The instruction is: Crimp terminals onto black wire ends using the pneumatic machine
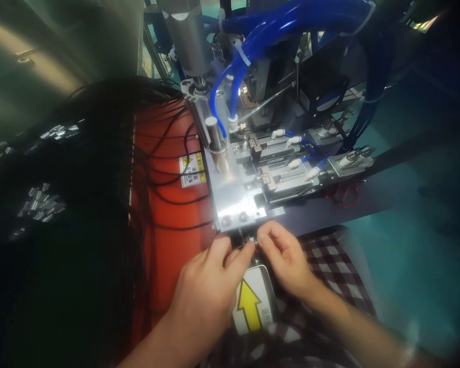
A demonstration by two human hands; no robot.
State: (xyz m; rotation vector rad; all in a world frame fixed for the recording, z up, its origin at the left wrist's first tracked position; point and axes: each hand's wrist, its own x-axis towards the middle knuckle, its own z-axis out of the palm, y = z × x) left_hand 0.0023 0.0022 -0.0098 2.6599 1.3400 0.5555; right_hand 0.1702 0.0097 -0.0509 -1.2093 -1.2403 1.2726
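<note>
Just in front of the machine's metal plate (233, 202), my two hands meet fingertip to fingertip. My left hand (205, 286) is closed, thumb and fingers pinched together near a small light-coloured piece (252, 238). Facing it from the right, my right hand (287, 260) pinches with thumb and forefinger at the same spot. A bit of red wire shows between them. What either pinch holds is too small and too covered to name. Below the fingers sits a white cover (266, 291) with a yellow arrow (249, 306).
Black cables (164, 199) trail over a red surface (184, 214) with a warning label (192, 169). Bundles of dark cable with shiny ends (44, 202) lie at left. Blue air hoses (291, 23) arch above metal slides (291, 184). Checkered cloth (329, 266) lies below my right forearm.
</note>
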